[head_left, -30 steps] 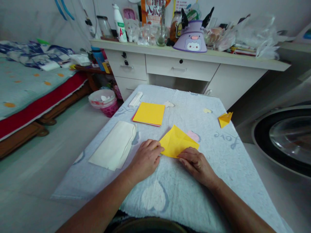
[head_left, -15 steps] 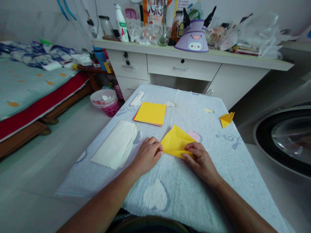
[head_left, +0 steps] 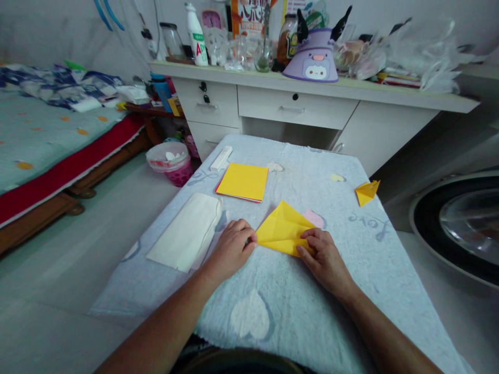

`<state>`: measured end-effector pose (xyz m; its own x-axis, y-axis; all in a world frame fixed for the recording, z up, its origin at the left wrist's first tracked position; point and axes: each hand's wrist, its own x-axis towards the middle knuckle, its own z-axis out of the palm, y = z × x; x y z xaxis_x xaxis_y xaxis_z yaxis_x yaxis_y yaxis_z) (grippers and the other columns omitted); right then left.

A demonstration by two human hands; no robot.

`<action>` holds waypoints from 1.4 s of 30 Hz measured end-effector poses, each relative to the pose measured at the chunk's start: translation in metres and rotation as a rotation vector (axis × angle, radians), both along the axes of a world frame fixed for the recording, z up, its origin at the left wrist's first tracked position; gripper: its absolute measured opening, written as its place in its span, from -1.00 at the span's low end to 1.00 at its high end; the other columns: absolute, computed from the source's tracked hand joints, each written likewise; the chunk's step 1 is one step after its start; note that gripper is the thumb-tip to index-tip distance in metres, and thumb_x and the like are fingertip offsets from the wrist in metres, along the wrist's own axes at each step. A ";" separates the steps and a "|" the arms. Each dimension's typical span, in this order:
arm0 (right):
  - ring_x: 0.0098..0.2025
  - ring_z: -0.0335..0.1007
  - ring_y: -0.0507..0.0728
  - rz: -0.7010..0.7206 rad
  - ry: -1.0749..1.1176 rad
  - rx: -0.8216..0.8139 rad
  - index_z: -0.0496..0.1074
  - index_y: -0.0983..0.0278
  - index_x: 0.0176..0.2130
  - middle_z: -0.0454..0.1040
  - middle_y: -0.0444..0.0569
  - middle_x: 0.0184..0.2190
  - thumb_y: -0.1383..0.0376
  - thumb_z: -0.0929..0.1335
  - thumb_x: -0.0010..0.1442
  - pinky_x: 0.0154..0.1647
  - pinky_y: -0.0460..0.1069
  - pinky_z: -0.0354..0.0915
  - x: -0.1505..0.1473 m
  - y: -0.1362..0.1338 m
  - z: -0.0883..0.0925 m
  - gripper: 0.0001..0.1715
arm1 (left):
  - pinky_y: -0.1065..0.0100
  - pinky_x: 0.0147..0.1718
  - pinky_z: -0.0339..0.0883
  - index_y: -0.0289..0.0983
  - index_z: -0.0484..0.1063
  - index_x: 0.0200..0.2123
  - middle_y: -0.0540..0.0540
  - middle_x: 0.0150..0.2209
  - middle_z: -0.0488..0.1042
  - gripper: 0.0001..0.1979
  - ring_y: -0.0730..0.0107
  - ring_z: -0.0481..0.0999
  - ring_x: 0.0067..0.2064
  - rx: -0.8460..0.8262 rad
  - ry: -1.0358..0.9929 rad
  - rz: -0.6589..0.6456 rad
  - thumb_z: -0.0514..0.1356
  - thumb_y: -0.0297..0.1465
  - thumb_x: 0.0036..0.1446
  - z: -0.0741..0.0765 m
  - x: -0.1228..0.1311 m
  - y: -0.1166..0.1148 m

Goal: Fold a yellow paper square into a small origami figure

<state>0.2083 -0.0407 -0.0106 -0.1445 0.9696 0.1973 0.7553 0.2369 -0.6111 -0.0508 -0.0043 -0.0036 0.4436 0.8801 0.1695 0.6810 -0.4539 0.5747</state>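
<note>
A sheet of yellow origami paper [head_left: 284, 228], creased and folded along its near edge, lies on the cloth-covered table [head_left: 312, 322]. My left hand [head_left: 235, 245] pinches its left corner between thumb and fingers. At the right corner, my right hand [head_left: 324, 255] grips the paper, thumb at the near edge and fingers on top. Beyond the sheet lies a square stack of origami paper [head_left: 244, 182] with yellow on top. A small folded yellow paper piece [head_left: 367, 193] rests near the table's right edge.
Left of my left hand lies a flat off-white packet [head_left: 189, 231]. A small white box [head_left: 221, 158] sits at the far left. Behind the table stands a white desk [head_left: 268, 101] crowded with items. A washing machine [head_left: 460, 218] is on the right, a pink bin [head_left: 171, 163] on the left.
The view has shifted very slightly. My left hand has moved a touch left at the paper's corner. Both hands keep hold of the sheet, which stays nearly in place.
</note>
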 end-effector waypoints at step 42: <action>-0.20 0.29 0.23 -0.046 -0.090 0.070 0.38 0.23 -0.44 0.44 0.08 -0.27 0.32 0.33 0.17 -0.14 0.14 0.24 -0.002 0.004 -0.006 -0.87 | 0.13 0.26 0.14 -0.33 0.21 0.21 -0.24 0.26 0.29 -0.52 0.13 0.23 0.30 0.314 0.275 -0.262 0.13 -0.27 0.29 -0.016 0.036 -0.061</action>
